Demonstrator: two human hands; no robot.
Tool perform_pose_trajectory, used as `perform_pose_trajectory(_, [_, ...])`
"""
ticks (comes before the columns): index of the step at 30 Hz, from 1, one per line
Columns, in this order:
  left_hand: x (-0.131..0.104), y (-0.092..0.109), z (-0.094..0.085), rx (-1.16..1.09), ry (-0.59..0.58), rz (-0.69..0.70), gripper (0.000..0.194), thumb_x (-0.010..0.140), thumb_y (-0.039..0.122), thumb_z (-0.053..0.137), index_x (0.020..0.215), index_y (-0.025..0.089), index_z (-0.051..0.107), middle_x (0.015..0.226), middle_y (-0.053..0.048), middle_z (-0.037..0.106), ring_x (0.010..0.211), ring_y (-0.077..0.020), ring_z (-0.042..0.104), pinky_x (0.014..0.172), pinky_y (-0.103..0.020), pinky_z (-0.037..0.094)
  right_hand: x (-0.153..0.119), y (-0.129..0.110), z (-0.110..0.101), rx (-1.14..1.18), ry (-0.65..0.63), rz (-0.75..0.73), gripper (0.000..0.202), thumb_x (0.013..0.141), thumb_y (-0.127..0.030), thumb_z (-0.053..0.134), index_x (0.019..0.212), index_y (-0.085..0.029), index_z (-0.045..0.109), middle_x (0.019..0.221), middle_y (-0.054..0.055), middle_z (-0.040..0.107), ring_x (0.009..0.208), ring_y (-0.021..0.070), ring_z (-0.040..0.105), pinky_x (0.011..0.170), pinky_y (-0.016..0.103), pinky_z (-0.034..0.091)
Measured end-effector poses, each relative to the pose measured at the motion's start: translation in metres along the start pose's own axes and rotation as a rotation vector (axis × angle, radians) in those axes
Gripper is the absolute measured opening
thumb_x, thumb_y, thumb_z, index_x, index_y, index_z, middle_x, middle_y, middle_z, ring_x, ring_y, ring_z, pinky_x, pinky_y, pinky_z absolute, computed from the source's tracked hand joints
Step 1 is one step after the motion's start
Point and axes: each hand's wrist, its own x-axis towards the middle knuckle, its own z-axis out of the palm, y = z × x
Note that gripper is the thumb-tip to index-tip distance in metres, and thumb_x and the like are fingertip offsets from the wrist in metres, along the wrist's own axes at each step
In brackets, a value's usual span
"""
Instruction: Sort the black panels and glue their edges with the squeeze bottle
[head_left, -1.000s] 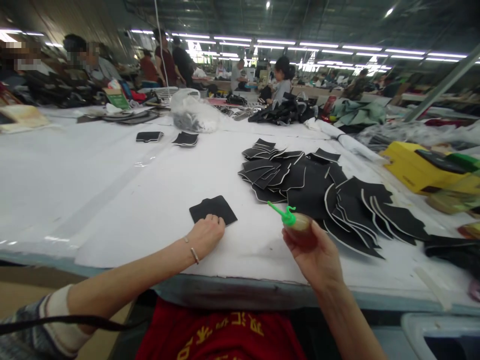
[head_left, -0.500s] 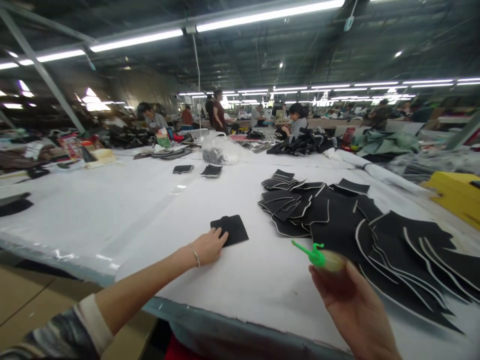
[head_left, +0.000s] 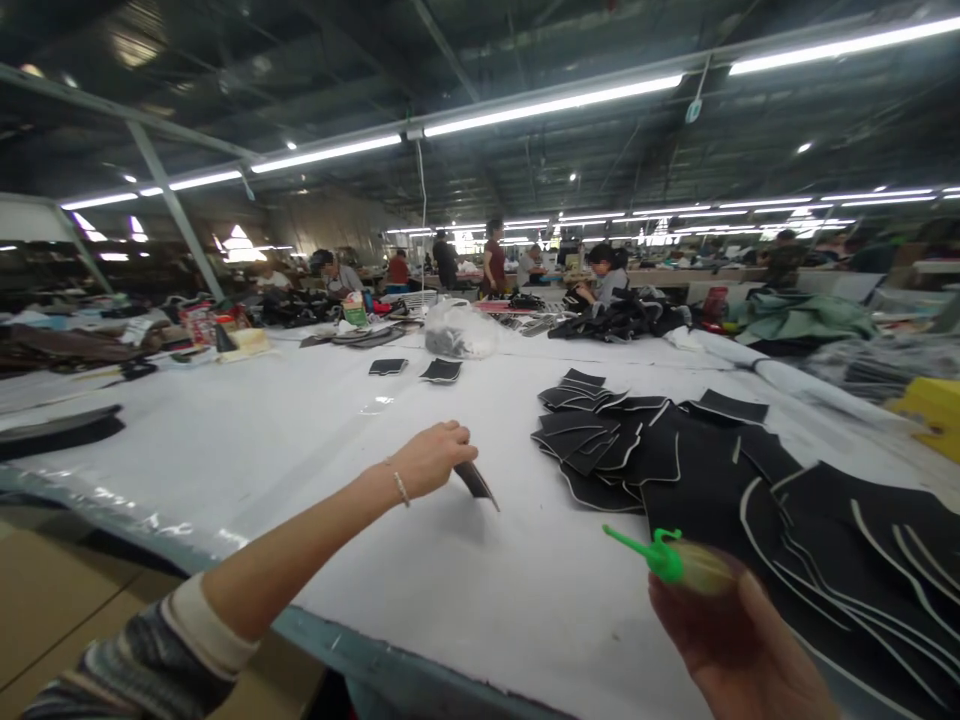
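My left hand (head_left: 436, 455) pinches the edge of a black fabric piece (head_left: 474, 482), which is tilted up off the white tabletop (head_left: 420, 580). My fingers cover the piece's upper end. On the right, my right hand (head_left: 739, 640) is wrapped around a squeeze bottle (head_left: 709, 570) with a green nozzle (head_left: 637, 545) pointing left; its lower part is blurred. Just beyond that hand lies a spread pile of black pieces with pale edges (head_left: 637, 440). Two small black pieces (head_left: 441, 371) lie farther back, in front of a clear plastic bag (head_left: 459, 330).
Larger black curved panels (head_left: 847, 540) overlap along the right side. A yellow object (head_left: 930, 415) sits at the far right edge. Dark curved pieces (head_left: 60, 430) lie at the left. Several people work at tables in the background, one person (head_left: 604, 275) behind a black heap.
My left hand has lifted the black fabric piece from lying flat to a steep tilt. My right hand still holds the bottle. The whole view has shifted slightly.
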Motion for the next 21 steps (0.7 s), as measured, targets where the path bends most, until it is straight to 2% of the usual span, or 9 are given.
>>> perform_pose_trajectory(2, [0.008,0.021,-0.014,0.027,-0.054,0.124,0.028,0.079,0.0,0.046,0.083,0.017,0.067,0.103,-0.012,0.059,0.101,-0.0243,0.052,0.087,-0.037,0.048,-0.001,0.002,0.004,-0.015,-0.024,-0.018,0.043,0.056,-0.04,0.087,0.093,-0.023,0.072,0.101,0.006,0.072,0.087,0.0265,0.069,0.073,0.039,0.062])
perform_pose_trajectory(4, [0.016,0.046,-0.009,-0.019,-0.049,0.236,0.027,0.083,0.005,0.047,0.089,0.019,0.069,0.122,-0.013,0.053,0.113,-0.0266,0.048,0.092,-0.038,0.047,-0.004,0.004,0.01,-0.015,-0.059,-0.045,0.043,0.055,-0.036,0.087,0.093,-0.023,0.071,0.101,0.005,0.072,0.087,0.0258,0.069,0.073,0.038,0.062])
perform_pose_trajectory(5, [0.018,0.058,0.001,-0.07,-0.027,0.247,0.03,0.086,0.007,0.047,0.1,0.021,0.069,0.132,-0.012,0.048,0.118,-0.027,0.046,0.094,-0.038,0.046,-0.005,0.005,0.012,-0.012,-0.079,-0.062,0.042,0.055,-0.033,0.087,0.093,-0.023,0.071,0.1,0.004,0.072,0.087,0.0252,0.069,0.073,0.037,0.061])
perform_pose_trajectory(7, [0.018,0.079,0.026,-0.223,-0.008,0.142,0.043,0.089,0.014,0.049,0.13,0.027,0.054,0.139,-0.011,0.042,0.12,-0.0261,0.046,0.097,-0.038,0.045,-0.008,0.006,0.013,-0.012,-0.116,-0.094,0.039,0.058,-0.028,0.086,0.093,-0.023,0.07,0.098,0.003,0.072,0.086,0.0241,0.069,0.072,0.036,0.061])
perform_pose_trajectory(8, [0.016,0.088,0.04,-0.307,-0.031,0.051,0.051,0.089,0.02,0.051,0.139,0.027,0.044,0.136,-0.012,0.045,0.117,-0.0257,0.049,0.097,-0.038,0.046,-0.008,0.006,0.013,-0.018,-0.132,-0.109,0.038,0.059,-0.027,0.085,0.094,-0.023,0.07,0.096,0.003,0.072,0.086,0.0238,0.07,0.072,0.035,0.061])
perform_pose_trajectory(10, [0.01,0.101,0.061,-0.43,-0.129,-0.092,0.059,0.086,0.03,0.058,0.142,0.021,0.04,0.127,-0.013,0.05,0.11,-0.0261,0.054,0.095,-0.039,0.047,-0.008,0.005,0.009,-0.049,-0.143,-0.14,0.037,0.062,-0.026,0.084,0.096,-0.022,0.069,0.094,0.003,0.072,0.084,0.023,0.07,0.071,0.034,0.06])
perform_pose_trajectory(12, [0.003,0.107,0.072,-0.451,-0.21,-0.132,0.052,0.084,0.034,0.06,0.132,0.017,0.051,0.125,-0.014,0.051,0.109,-0.0281,0.054,0.095,-0.042,0.047,-0.007,0.003,0.004,-0.095,-0.135,-0.157,0.038,0.063,-0.027,0.084,0.097,-0.021,0.068,0.093,0.004,0.073,0.082,0.0221,0.07,0.07,0.033,0.06])
perform_pose_trajectory(17, [-0.009,0.114,0.063,-0.291,-0.286,-0.151,0.039,0.081,0.019,0.056,0.12,0.012,0.059,0.121,-0.018,0.051,0.108,-0.0318,0.053,0.09,-0.043,0.048,-0.006,0.003,-0.003,-0.124,-0.138,-0.108,0.037,0.064,-0.029,0.084,0.096,-0.02,0.068,0.093,0.005,0.073,0.082,0.0212,0.07,0.073,0.034,0.06])
perform_pose_trajectory(21, [-0.009,0.116,0.053,-0.18,-0.348,-0.161,0.03,0.08,0.018,0.055,0.108,0.009,0.062,0.11,-0.02,0.055,0.102,-0.0316,0.056,0.084,-0.041,0.05,-0.003,0.01,-0.006,-0.133,-0.134,-0.032,0.036,0.064,-0.029,0.084,0.095,-0.019,0.068,0.091,0.005,0.073,0.081,0.0217,0.07,0.074,0.036,0.06])
